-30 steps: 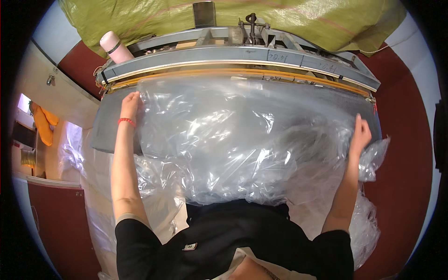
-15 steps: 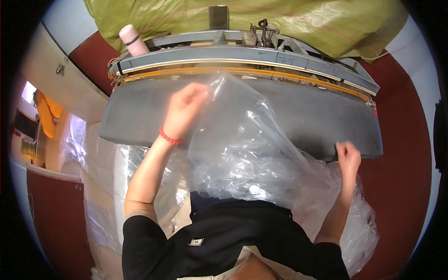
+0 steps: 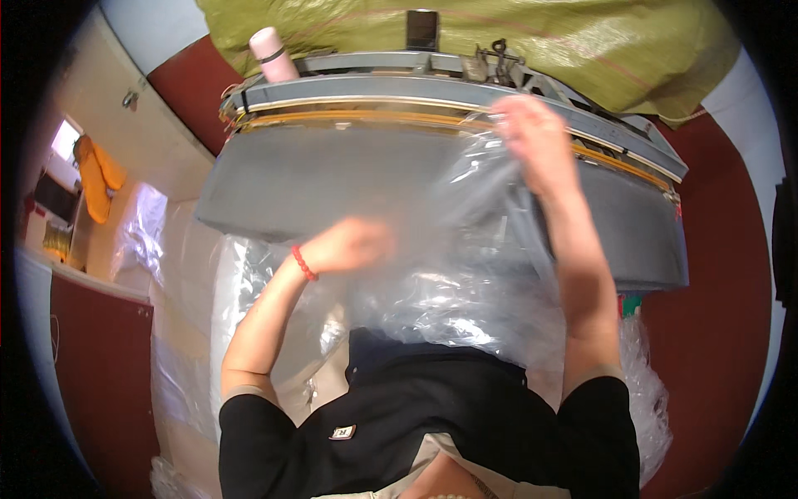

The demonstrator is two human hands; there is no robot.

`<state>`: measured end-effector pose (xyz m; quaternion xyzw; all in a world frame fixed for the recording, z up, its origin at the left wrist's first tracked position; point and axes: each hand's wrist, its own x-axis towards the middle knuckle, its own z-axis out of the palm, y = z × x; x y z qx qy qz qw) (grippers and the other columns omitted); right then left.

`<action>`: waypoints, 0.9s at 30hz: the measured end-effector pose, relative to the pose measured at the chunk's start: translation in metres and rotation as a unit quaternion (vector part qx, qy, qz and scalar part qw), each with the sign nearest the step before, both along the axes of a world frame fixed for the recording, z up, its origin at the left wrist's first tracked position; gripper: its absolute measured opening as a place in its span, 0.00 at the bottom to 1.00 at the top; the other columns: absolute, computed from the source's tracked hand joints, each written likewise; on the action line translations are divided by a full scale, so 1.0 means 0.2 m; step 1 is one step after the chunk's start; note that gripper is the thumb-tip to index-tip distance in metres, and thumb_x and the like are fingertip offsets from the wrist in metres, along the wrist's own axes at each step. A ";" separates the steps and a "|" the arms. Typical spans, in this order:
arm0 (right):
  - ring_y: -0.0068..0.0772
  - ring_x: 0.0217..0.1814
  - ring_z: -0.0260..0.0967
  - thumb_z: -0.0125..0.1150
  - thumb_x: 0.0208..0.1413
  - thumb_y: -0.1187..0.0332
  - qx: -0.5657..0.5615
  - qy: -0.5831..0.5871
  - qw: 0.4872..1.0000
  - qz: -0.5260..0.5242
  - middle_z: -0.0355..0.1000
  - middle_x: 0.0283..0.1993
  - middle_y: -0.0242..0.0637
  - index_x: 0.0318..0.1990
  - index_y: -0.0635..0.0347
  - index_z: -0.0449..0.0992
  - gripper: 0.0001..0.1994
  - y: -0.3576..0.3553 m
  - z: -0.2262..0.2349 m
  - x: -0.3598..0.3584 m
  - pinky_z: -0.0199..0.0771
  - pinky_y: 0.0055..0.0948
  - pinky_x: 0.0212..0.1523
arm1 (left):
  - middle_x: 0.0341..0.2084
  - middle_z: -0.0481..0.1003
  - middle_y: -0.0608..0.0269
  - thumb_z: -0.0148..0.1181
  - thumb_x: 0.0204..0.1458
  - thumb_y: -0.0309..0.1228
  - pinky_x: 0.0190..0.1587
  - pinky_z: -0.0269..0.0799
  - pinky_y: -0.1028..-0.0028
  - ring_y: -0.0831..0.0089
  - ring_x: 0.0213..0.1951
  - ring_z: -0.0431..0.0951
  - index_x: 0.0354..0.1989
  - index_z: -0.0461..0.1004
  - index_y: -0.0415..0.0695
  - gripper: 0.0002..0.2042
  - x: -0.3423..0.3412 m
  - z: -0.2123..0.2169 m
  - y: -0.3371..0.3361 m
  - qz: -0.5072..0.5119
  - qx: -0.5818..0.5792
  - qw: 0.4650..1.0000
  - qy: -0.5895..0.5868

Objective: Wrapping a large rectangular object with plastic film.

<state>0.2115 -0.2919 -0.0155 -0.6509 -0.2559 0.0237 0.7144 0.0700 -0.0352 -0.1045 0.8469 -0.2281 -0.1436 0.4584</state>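
My right hand (image 3: 532, 133) is raised at the machine's long bar, its fingers closed on the upper end of a clear plastic sheet (image 3: 470, 303). From there the sheet hangs in shiny folds over the grey padded surface and down in front of my waist. My left hand (image 3: 357, 244), smeared by motion, is lower, beside the sheet's left side and near the front edge of the grey surface; its fingers cannot be made out. A red bead bracelet (image 3: 304, 263) circles the left wrist. The long machine (image 3: 332, 90) has a metal frame and orange strips in front of me.
A pink bottle (image 3: 273, 56) stands on the frame's left end. Yellow-green woven sheeting (image 3: 582, 50) covers the back. More clear plastic (image 3: 644, 399) hangs at lower right. An open door (image 3: 125, 83) and orange gloves (image 3: 98, 181) are at the left.
My right hand has moved up and left from the front right edge to the sheet's upper end. My left hand has come down from there. The view has shifted slightly.
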 end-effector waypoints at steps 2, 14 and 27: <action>0.11 0.26 0.54 0.51 0.51 0.62 -0.062 -0.054 0.984 -0.157 0.66 0.33 0.23 0.37 0.55 0.72 0.10 -0.20 0.00 0.06 0.52 0.13 0.23 | 0.25 0.73 0.61 0.50 0.45 0.30 0.37 0.67 0.73 0.73 0.30 0.72 0.30 0.71 0.41 0.07 -0.18 -0.25 0.17 -0.036 0.126 0.987 0.090; 0.34 0.42 0.67 0.44 0.55 0.61 -0.313 -0.136 0.704 -0.623 0.71 0.40 0.40 0.40 0.62 0.72 0.15 -1.96 -0.73 0.37 0.64 0.29 0.42 | 0.28 0.70 0.54 0.56 0.39 0.27 0.39 0.64 0.66 0.59 0.34 0.70 0.31 0.69 0.39 0.09 -0.27 0.31 1.19 0.642 0.440 0.312 -0.545; 0.51 0.39 0.66 0.39 0.55 0.55 -0.646 0.022 0.492 -0.583 0.69 0.39 0.45 0.41 0.54 0.69 0.16 -2.28 -0.75 0.39 0.64 0.44 0.34 | 0.59 0.49 0.67 0.43 0.47 0.53 0.57 0.40 0.50 0.62 0.61 0.43 0.58 0.53 0.52 0.31 0.30 -0.34 1.47 0.542 0.418 0.724 -0.087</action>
